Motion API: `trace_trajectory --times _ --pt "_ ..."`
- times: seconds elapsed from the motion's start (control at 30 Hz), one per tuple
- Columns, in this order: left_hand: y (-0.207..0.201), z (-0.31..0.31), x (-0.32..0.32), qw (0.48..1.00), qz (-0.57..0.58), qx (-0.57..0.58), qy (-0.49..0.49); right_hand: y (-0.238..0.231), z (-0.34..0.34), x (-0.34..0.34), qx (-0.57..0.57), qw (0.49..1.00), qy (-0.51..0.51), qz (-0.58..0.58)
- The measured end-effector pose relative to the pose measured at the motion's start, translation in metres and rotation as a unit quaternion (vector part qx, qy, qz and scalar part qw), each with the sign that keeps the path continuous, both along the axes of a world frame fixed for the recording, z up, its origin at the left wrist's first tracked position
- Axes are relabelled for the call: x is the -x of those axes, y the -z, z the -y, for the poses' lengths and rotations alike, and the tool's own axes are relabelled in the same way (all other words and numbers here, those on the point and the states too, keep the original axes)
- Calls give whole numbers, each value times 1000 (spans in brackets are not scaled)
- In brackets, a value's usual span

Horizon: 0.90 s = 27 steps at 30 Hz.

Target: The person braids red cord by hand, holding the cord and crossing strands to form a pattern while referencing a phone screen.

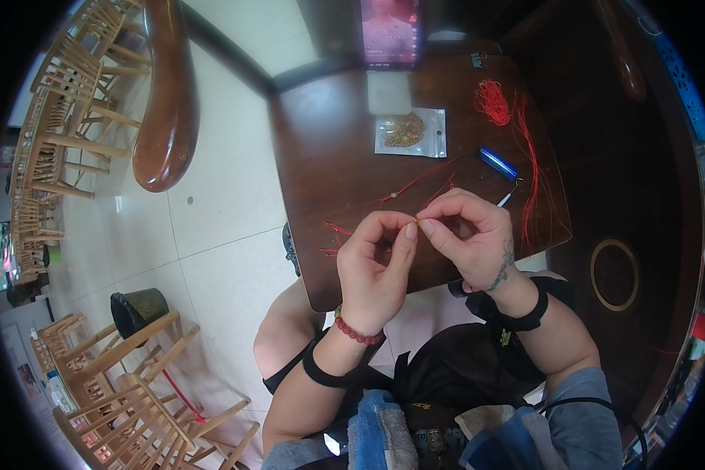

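Red skein (492,103) seemed left to work, one strand (394,195) beaded, while left hand (377,265) and right hand (471,237) pinched an indistinct speck (417,220).

Dark table (313,125) — red cord (493,103), clear bag (436,136)

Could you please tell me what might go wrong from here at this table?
The left hand and right hand meet at their fingertips; anything pinched there is too small to make out and might slip. The loose red strands lie spread out and could tangle. The right hand might nudge the white-handled tool lying close by.
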<state>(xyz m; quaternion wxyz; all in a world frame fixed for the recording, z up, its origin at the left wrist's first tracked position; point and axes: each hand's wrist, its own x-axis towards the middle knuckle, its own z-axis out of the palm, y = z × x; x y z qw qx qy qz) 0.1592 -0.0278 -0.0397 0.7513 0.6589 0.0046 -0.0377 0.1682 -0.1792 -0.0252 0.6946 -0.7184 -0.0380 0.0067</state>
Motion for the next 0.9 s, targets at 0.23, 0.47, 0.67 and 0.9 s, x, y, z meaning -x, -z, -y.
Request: trace_trajectory --times 0.23,0.47,0.67,0.9 --pt "0 1 0 1000 6 -2 -2 2 -1 0 10 1000 12 22" --pt "-1 1 1 1000 3 -6 -3 1 1 0 41 999 -6 25" --pt "0 0 1 1000 4 -12 -1 0 -1 -1 43 999 0 13" --pt "-14 -6 -8 987 70 -130 -61 0 3 -1 -64 994 -13 -82"
